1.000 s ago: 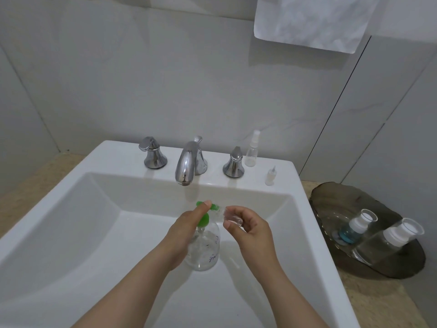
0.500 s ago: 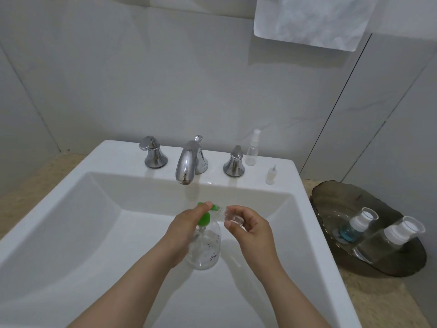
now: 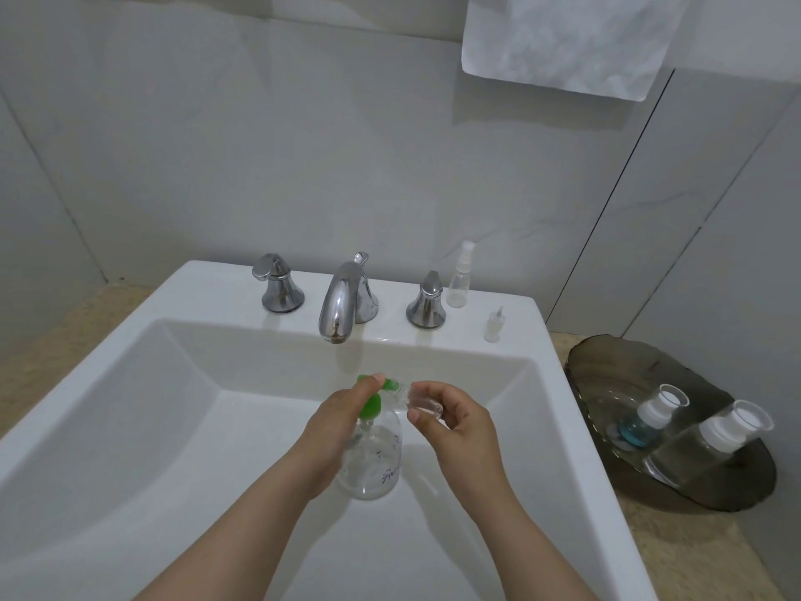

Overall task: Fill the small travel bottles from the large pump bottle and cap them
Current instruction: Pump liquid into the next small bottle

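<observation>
A clear pump bottle (image 3: 372,466) with a green pump head (image 3: 372,403) stands in the white sink basin (image 3: 173,427). My left hand (image 3: 333,431) wraps round the bottle, its forefinger lying on top of the green pump. My right hand (image 3: 455,431) pinches a small clear travel bottle (image 3: 422,400), tilted with its mouth at the pump's nozzle. A small spray bottle (image 3: 460,277) and a tiny white dropper cap (image 3: 493,325) stand on the sink's back ledge at the right.
A chrome faucet (image 3: 342,301) with two handles stands behind the basin. To the right, a dark glass dish (image 3: 607,370) holds a blue-filled bottle (image 3: 646,416) and a clear bottle (image 3: 702,444), both white-capped. A white towel (image 3: 563,36) hangs above.
</observation>
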A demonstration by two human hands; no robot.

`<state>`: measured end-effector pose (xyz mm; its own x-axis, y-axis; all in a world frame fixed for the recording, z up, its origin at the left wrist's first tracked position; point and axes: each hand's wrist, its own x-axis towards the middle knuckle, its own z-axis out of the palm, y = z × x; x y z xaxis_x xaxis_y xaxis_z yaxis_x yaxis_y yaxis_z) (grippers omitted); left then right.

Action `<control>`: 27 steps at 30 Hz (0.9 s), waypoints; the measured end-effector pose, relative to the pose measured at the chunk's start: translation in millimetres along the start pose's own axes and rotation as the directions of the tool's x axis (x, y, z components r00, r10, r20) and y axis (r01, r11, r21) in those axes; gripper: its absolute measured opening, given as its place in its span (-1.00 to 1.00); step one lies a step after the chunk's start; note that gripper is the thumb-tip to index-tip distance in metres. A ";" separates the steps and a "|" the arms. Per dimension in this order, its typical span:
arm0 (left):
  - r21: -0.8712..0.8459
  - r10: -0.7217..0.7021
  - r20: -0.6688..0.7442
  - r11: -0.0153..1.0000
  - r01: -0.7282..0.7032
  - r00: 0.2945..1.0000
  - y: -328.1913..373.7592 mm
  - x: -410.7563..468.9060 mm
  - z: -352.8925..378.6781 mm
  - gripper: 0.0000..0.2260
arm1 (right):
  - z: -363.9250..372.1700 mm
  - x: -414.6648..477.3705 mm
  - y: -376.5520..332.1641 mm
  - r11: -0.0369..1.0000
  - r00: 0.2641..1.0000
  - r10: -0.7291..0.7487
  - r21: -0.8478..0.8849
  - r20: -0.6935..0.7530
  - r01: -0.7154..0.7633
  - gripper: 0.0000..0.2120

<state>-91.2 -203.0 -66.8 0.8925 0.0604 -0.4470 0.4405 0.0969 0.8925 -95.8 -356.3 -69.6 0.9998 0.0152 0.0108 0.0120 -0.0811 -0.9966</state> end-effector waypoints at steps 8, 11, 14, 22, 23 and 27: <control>0.008 -0.007 0.007 1.000 0.007 1.000 3.0 -3.3 1.3 -0.61 | 0.1 0.3 -1.4 1.000 1.000 -0.015 -0.010 -0.008 0.014 -0.74; -0.012 -0.002 0.013 1.000 0.002 1.000 4.0 -3.3 1.7 -0.63 | -0.1 0.1 -1.0 1.000 1.000 -0.007 0.001 -0.009 0.007 -0.74; -0.022 -0.010 0.012 1.000 0.010 1.000 4.6 -3.3 0.7 -0.62 | -0.1 -0.2 -0.1 1.000 1.000 -0.006 -0.006 -0.008 0.006 -0.75; -0.003 0.011 -0.017 1.000 -0.011 1.000 2.6 -0.8 0.7 -0.65 | -0.4 0.7 0.7 1.000 1.000 -0.006 -0.018 -0.013 0.006 -0.73; 0.003 0.013 -0.015 1.000 -0.013 1.000 2.1 -0.6 0.2 -0.65 | -0.4 0.5 0.6 1.000 1.000 -0.005 -0.017 -0.012 0.005 -0.73; 0.002 0.023 -0.004 1.000 -0.023 1.000 -1.4 1.8 -1.7 -0.63 | -0.4 0.0 0.2 1.000 1.000 -0.001 -0.012 -0.005 0.001 -0.74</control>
<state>-90.3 -201.3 -69.0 0.9020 0.0670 -0.4264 0.4199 0.0933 0.9028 -95.7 -356.7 -69.9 0.9999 0.0100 0.0122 0.0130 -0.0926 -0.9956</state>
